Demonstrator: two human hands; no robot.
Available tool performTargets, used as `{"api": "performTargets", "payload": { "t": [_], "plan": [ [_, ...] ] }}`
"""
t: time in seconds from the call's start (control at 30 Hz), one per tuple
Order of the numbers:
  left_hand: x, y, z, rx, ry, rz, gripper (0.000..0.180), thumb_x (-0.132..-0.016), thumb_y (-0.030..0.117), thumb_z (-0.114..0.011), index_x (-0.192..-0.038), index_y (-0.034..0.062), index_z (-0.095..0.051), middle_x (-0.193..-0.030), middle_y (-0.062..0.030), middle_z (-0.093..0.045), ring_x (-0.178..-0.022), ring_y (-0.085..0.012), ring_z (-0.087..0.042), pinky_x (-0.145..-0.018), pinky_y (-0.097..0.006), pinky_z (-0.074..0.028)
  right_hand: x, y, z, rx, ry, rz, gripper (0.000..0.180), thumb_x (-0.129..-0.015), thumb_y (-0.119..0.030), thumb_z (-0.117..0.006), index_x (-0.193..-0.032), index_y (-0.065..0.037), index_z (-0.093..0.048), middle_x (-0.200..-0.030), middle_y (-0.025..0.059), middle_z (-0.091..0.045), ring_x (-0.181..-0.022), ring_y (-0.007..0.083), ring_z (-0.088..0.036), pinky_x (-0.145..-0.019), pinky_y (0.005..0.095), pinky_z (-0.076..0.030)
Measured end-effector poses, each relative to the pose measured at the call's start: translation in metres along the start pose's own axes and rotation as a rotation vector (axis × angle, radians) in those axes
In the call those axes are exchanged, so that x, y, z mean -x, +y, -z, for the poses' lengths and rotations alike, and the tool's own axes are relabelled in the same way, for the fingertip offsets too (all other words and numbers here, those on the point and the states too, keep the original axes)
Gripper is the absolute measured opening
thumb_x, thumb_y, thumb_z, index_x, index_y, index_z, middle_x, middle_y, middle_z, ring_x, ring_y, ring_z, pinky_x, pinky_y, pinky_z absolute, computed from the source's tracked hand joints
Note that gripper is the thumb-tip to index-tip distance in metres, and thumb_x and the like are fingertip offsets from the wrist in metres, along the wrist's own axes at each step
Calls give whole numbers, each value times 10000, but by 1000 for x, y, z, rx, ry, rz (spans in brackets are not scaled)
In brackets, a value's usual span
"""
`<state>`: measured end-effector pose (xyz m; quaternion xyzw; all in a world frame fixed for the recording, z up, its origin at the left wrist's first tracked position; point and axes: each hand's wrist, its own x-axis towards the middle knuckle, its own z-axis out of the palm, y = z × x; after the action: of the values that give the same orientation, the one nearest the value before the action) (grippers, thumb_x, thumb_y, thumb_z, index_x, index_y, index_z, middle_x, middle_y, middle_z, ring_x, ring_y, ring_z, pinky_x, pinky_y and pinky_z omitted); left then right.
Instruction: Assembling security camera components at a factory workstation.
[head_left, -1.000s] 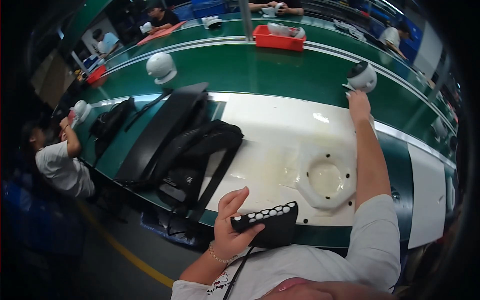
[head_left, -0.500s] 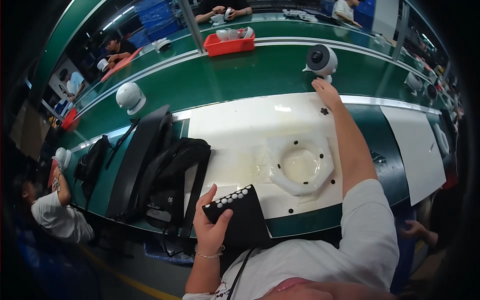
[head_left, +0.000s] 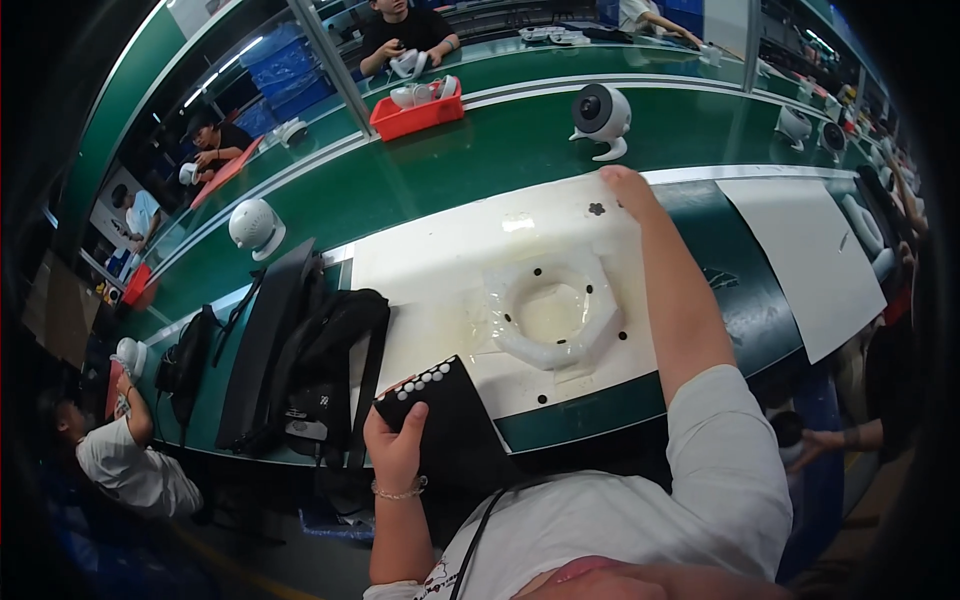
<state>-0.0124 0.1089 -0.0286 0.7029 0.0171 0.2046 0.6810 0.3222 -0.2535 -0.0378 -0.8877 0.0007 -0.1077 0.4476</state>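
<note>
My left hand (head_left: 397, 445) is closed on a black sheet (head_left: 455, 430) with a row of round white pads (head_left: 425, 382) along its upper edge; the thumb presses on its face. My right arm reaches forward. At the white board's far edge is my right hand (head_left: 628, 190), its fingers mostly hidden and slightly blurred. Just beyond it, apart from the hand, a white round camera (head_left: 603, 115) with a black lens face stands on the green belt. Between my arms a white ring-shaped holder (head_left: 608, 315) with small black dots lies on the white board (head_left: 420, 270).
A black bag (head_left: 330, 350) and a long black case (head_left: 265, 350) lie left of the board. Another white device (head_left: 255, 228) stands on the belt at left. A red bin (head_left: 417, 117) holds white parts. Co-workers sit across and at both sides; a white sheet (head_left: 800, 250) lies right.
My right hand has drawn back from the white camera's base, which now stands free of it. The view has shifted. My left hand keeps the black sheet.
</note>
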Motion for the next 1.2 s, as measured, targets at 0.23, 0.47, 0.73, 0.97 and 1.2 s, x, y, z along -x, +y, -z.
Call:
{"api": "performTargets", "payload": {
  "t": [0.23, 0.47, 0.73, 0.97, 1.2],
  "plan": [
    [3, 5, -7, 14, 24, -9, 178, -799, 87, -648, -933, 3, -566, -816, 16, -569, -691, -38, -484, -616, -173, -391, 46, -121, 85, 304, -186, 416, 505, -829, -433, -536, -1206, -100, -495, -1169, 115, -538, -1072, 259, -516, -901, 350, -386],
    [3, 1, 1, -75, 16, -49, 227, -776, 110, -662, -946, -14, -574, -855, -15, -607, -764, -74, -534, -684, -221, -433, 218, -210, 160, -637, -1825, 1900, 371, -910, -45, -243, -1137, -68, -536, -1166, 109, -519, -1095, 300, -495, -916, 446, -387],
    [8, 1, 6, -8, -36, -79, 211, -781, 69, -650, -959, -17, -575, -871, -26, -610, -793, -82, -545, -707, -217, -439, 110, -168, 106, 505, -219, 427, 505, -865, -330, -512, -1293, -90, -393, -1178, 158, -541, -1079, 255, -525, -903, 361, -393],
    [6, 14, -2, -95, -122, -85, 256, -761, 37, -650, -997, -19, -568, -906, -55, -608, -841, -108, -559, -742, -228, -449, 197, -167, 104, -647, -223, 787, 446, -844, -259, -553, -1214, -25, -472, -1174, 119, -533, -1061, 203, -518, -891, 305, -402],
    [8, 8, 3, -107, -93, -133, 273, -754, 15, -649, -1012, -25, -569, -940, -70, -609, -853, -109, -562, -761, -226, -443, 48, -130, 41, 818, -596, 334, 593, -792, -340, -617, -1277, -69, -409, -1204, 144, -520, -1076, 232, -520, -909, 315, -396]
  ]
}}
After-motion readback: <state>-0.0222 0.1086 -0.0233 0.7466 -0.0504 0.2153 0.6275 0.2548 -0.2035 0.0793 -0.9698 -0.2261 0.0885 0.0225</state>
